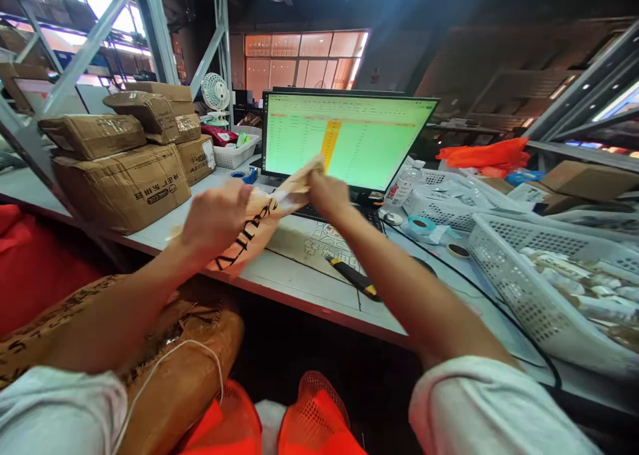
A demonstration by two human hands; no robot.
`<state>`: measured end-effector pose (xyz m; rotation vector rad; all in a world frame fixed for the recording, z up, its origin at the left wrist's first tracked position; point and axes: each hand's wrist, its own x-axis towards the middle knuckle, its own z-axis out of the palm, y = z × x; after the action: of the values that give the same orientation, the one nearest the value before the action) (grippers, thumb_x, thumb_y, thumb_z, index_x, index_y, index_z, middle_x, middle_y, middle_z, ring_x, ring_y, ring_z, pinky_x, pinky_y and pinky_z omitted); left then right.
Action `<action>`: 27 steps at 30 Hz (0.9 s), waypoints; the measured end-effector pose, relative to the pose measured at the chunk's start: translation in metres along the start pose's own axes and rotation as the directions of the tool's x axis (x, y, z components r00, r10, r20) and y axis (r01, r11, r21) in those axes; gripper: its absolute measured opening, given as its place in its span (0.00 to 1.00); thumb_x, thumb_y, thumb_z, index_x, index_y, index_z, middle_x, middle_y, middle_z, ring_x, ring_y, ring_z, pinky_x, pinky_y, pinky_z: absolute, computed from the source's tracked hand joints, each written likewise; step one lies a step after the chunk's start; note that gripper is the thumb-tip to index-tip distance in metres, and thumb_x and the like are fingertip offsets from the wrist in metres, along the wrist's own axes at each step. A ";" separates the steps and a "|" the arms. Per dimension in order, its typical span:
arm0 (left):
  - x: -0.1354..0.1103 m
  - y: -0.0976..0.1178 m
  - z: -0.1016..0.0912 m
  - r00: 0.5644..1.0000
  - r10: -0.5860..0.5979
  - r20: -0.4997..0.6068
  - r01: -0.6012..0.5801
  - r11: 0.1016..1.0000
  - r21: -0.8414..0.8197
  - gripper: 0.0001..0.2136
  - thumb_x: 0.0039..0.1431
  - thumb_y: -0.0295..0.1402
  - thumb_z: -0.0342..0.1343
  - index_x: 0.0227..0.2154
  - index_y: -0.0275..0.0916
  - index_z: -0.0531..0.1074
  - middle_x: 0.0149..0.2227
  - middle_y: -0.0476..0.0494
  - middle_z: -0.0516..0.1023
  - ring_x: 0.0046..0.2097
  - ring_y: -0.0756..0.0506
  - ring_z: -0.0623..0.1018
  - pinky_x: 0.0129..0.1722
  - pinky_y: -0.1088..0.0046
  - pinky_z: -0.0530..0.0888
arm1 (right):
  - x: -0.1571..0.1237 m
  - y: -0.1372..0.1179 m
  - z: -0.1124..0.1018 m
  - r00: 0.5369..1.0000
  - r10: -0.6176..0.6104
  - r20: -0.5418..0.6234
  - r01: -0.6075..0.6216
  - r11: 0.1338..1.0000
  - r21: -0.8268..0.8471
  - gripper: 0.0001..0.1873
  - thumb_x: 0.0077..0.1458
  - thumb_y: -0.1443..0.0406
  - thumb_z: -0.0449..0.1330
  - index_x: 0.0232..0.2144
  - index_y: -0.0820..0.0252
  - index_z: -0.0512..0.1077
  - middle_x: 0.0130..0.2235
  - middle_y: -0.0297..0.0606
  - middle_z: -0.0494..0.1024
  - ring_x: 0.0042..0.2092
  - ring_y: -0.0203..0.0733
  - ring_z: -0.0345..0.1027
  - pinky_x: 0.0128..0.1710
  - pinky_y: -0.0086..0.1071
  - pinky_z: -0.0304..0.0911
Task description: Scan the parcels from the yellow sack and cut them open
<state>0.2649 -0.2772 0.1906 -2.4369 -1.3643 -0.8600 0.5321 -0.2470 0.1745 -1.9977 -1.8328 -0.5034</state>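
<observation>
Between my hands, a pale orange plastic bag (257, 232) with dark printed letters is stretched above the desk's front edge. My left hand (217, 217) is closed on its left part. At its upper right end, my right hand (325, 192) pinches a twisted corner in front of the monitor. Some whitish material shows at the bag's middle, too blurred to name. Below my right forearm, a black and yellow utility knife (353, 277) lies on a printed desk mat (319, 242).
A lit monitor (349, 139) stands behind my hands. Taped cardboard boxes (124, 182) are stacked at left. White plastic baskets (529, 295), tape rolls (420, 225) and a black cable (479, 285) occupy the right. A large brown wrapped parcel (184, 368) lies below the desk.
</observation>
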 end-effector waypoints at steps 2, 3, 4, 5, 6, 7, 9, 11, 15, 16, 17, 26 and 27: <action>-0.001 -0.024 -0.013 0.990 -0.075 -0.116 0.070 0.996 -0.049 0.20 0.75 0.42 0.40 0.36 0.38 0.73 0.28 0.42 0.76 0.30 0.44 0.71 0.31 0.69 0.57 | -0.002 0.044 -0.007 0.983 0.181 0.031 -0.177 0.979 -0.104 0.20 0.68 0.65 0.56 0.58 0.70 0.68 0.45 0.63 0.81 0.46 0.60 0.77 0.42 0.43 0.67; 0.000 -0.040 -0.017 0.980 -0.113 -0.163 0.101 0.992 -0.080 0.19 0.75 0.41 0.41 0.34 0.38 0.73 0.28 0.43 0.74 0.30 0.45 0.70 0.31 0.69 0.57 | -0.006 0.064 -0.012 0.973 0.229 0.018 -0.225 0.967 -0.119 0.20 0.67 0.65 0.57 0.58 0.68 0.68 0.45 0.61 0.81 0.45 0.59 0.77 0.42 0.43 0.66; 0.001 -0.056 -0.019 0.967 -0.152 -0.206 0.133 0.986 -0.102 0.18 0.74 0.41 0.42 0.34 0.38 0.72 0.28 0.44 0.73 0.30 0.46 0.69 0.31 0.70 0.56 | -0.013 0.080 -0.017 0.967 0.256 -0.015 -0.256 0.961 -0.109 0.20 0.67 0.64 0.57 0.58 0.66 0.69 0.45 0.59 0.82 0.45 0.58 0.77 0.42 0.42 0.65; 0.003 -0.073 -0.018 0.949 -0.194 -0.247 0.172 0.979 -0.109 0.17 0.74 0.40 0.43 0.33 0.38 0.72 0.28 0.44 0.73 0.30 0.46 0.68 0.32 0.70 0.56 | -0.020 0.093 -0.021 0.961 0.268 -0.063 -0.272 0.959 -0.079 0.19 0.68 0.64 0.57 0.57 0.66 0.71 0.44 0.58 0.82 0.45 0.57 0.77 0.42 0.41 0.64; 0.004 -0.090 -0.014 0.926 -0.239 -0.293 0.218 0.971 -0.102 0.17 0.73 0.39 0.43 0.34 0.37 0.72 0.29 0.44 0.73 0.31 0.46 0.67 0.32 0.71 0.57 | -0.027 0.103 -0.026 0.955 0.276 -0.112 -0.283 0.958 -0.045 0.18 0.68 0.64 0.56 0.56 0.67 0.72 0.43 0.59 0.82 0.45 0.57 0.77 0.42 0.41 0.62; 0.004 -0.105 -0.009 0.897 -0.281 -0.341 0.268 0.959 -0.086 0.16 0.73 0.38 0.43 0.34 0.37 0.71 0.30 0.44 0.73 0.31 0.46 0.67 0.33 0.71 0.57 | -0.034 0.109 -0.030 0.945 0.287 -0.155 -0.294 0.956 -0.019 0.17 0.68 0.64 0.56 0.53 0.69 0.74 0.43 0.60 0.82 0.46 0.57 0.76 0.42 0.41 0.61; 0.003 -0.128 0.006 0.832 -0.357 -0.424 0.374 0.926 -0.047 0.15 0.73 0.36 0.42 0.35 0.37 0.70 0.30 0.43 0.73 0.32 0.46 0.66 0.33 0.70 0.56 | -0.046 0.113 -0.034 0.927 0.317 -0.199 -0.323 0.947 0.005 0.15 0.67 0.64 0.55 0.48 0.71 0.76 0.42 0.63 0.81 0.47 0.57 0.75 0.44 0.42 0.61; 0.001 -0.139 0.020 0.785 -0.416 -0.458 0.450 0.892 -0.039 0.13 0.72 0.34 0.42 0.34 0.37 0.69 0.30 0.43 0.72 0.32 0.45 0.65 0.33 0.69 0.55 | -0.054 0.111 -0.034 0.931 0.317 -0.182 -0.320 0.947 0.014 0.13 0.65 0.66 0.56 0.44 0.70 0.77 0.43 0.63 0.81 0.47 0.56 0.75 0.45 0.42 0.61; -0.006 -0.136 0.038 0.805 -0.393 -0.445 0.392 0.915 -0.098 0.13 0.72 0.33 0.40 0.31 0.39 0.65 0.28 0.43 0.69 0.31 0.44 0.66 0.33 0.69 0.57 | -0.070 0.099 -0.027 0.957 0.135 0.258 -0.175 0.975 0.140 0.15 0.52 0.65 0.68 0.43 0.64 0.79 0.40 0.50 0.83 0.40 0.53 0.77 0.40 0.39 0.68; -0.008 -0.132 0.040 0.819 -0.359 -0.447 0.350 0.931 -0.106 0.13 0.72 0.34 0.40 0.31 0.40 0.64 0.28 0.43 0.68 0.31 0.44 0.67 0.33 0.69 0.58 | -0.074 0.095 -0.026 0.921 0.030 0.388 -0.125 0.968 0.220 0.21 0.48 0.62 0.72 0.45 0.61 0.80 0.41 0.47 0.84 0.40 0.53 0.78 0.40 0.40 0.71; -0.011 -0.128 0.040 0.835 -0.323 -0.446 0.307 0.945 -0.110 0.12 0.72 0.34 0.41 0.32 0.40 0.64 0.28 0.44 0.68 0.31 0.44 0.68 0.34 0.69 0.59 | -0.079 0.089 -0.026 0.893 -0.060 0.447 -0.088 0.949 0.304 0.27 0.46 0.58 0.74 0.49 0.59 0.80 0.44 0.46 0.84 0.42 0.55 0.78 0.41 0.42 0.73; -0.020 -0.111 0.026 0.892 -0.174 -0.417 0.150 0.985 -0.089 0.10 0.68 0.36 0.43 0.34 0.40 0.66 0.29 0.42 0.72 0.32 0.43 0.73 0.37 0.68 0.67 | -0.063 -0.001 -0.011 0.969 -0.221 -0.110 0.243 0.773 0.587 0.36 0.55 0.44 0.68 0.56 0.61 0.74 0.50 0.46 0.80 0.50 0.55 0.73 0.49 0.44 0.70; -0.019 -0.111 0.019 0.917 -0.130 -0.378 0.118 0.992 -0.055 0.11 0.69 0.38 0.44 0.35 0.40 0.67 0.31 0.41 0.74 0.35 0.42 0.75 0.39 0.67 0.68 | -0.061 -0.011 -0.011 0.964 -0.240 -0.110 0.257 0.755 0.604 0.30 0.59 0.46 0.65 0.52 0.62 0.75 0.43 0.42 0.81 0.44 0.50 0.74 0.45 0.40 0.69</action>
<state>0.1722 -0.2220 0.1539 -2.0701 -1.3692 -1.3137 0.5164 -0.3038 0.1535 -1.3074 -1.9307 0.0234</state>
